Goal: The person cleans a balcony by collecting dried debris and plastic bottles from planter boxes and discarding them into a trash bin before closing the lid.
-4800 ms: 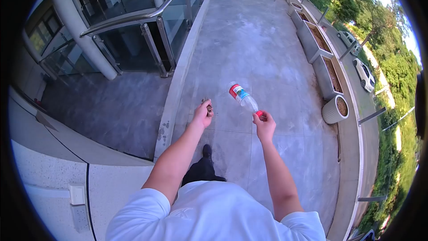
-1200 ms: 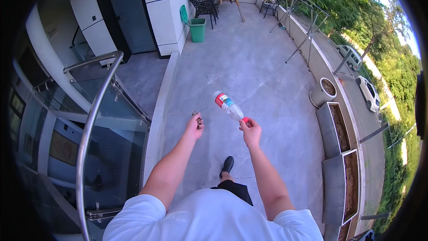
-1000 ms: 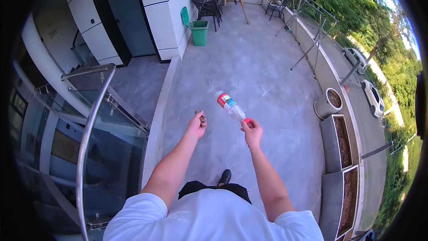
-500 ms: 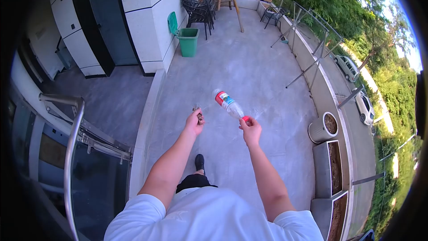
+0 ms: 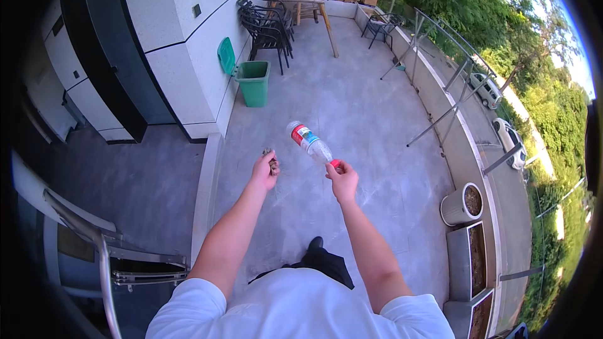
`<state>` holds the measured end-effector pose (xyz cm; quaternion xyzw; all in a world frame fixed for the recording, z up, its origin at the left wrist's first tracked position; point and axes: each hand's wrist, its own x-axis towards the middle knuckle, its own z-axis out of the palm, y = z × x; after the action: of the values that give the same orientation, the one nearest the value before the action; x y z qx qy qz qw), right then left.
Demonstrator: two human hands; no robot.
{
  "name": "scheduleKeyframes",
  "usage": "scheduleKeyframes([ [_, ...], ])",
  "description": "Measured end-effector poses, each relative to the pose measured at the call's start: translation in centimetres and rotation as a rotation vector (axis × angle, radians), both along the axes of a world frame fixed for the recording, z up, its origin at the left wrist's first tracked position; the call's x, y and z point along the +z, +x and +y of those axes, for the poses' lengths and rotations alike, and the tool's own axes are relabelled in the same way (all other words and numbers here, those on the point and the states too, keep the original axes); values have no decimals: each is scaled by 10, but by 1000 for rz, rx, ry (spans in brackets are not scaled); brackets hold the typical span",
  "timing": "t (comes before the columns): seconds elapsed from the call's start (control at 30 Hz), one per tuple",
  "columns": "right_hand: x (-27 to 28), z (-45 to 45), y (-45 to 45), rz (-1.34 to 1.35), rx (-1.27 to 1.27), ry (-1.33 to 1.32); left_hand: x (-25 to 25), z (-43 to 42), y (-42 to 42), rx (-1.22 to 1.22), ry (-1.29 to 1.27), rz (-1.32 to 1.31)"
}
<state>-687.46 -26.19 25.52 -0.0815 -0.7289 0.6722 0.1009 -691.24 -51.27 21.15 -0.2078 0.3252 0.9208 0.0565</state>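
A clear plastic bottle point(image 5: 309, 141) with a red, white and blue label tilts up and to the left, its red cap end pinched by my right hand point(image 5: 343, 181). To its left, my left hand point(image 5: 266, 171) is closed around a small bunch of brownish debris, perhaps dry leaves; bits stick out above and beside the fingers. The two hands are apart, both held out in front of me above the grey floor. Farther ahead by the wall stands a green trash bin point(image 5: 254, 85) with its lid point(image 5: 227, 55) swung back.
Stacked black chairs point(image 5: 267, 28) and a wooden frame point(image 5: 308, 1) stand beyond the bin. Along the right wall are a metal rack point(image 5: 433, 100), a round planter point(image 5: 462, 204) and box planters point(image 5: 461, 263). A metal handrail point(image 5: 103, 263) is at lower left.
I have stepped forward, with the other foot now showing. The bin, chairs and planters appear nearer or lower. Both hands keep their holds.
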Motion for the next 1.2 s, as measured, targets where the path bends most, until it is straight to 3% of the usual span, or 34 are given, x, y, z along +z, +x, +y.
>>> scheduleKeyframes([
  [0.27,-27,-2,-227,66,0,12,-26,-12,-213,41,4,-43],
  [0.5,8,-6,-401,24,65,131,-11,-13,-381,95,30,-59],
  [0.67,-2,-28,-507,32,111,94,-21,-38,-477,148,77,-93],
  [0.93,-25,-96,-702,9,97,142,-55,-108,-670,184,166,-123],
  [1.2,7,-217,-904,-18,104,103,-21,-220,-876,188,157,-82],
])
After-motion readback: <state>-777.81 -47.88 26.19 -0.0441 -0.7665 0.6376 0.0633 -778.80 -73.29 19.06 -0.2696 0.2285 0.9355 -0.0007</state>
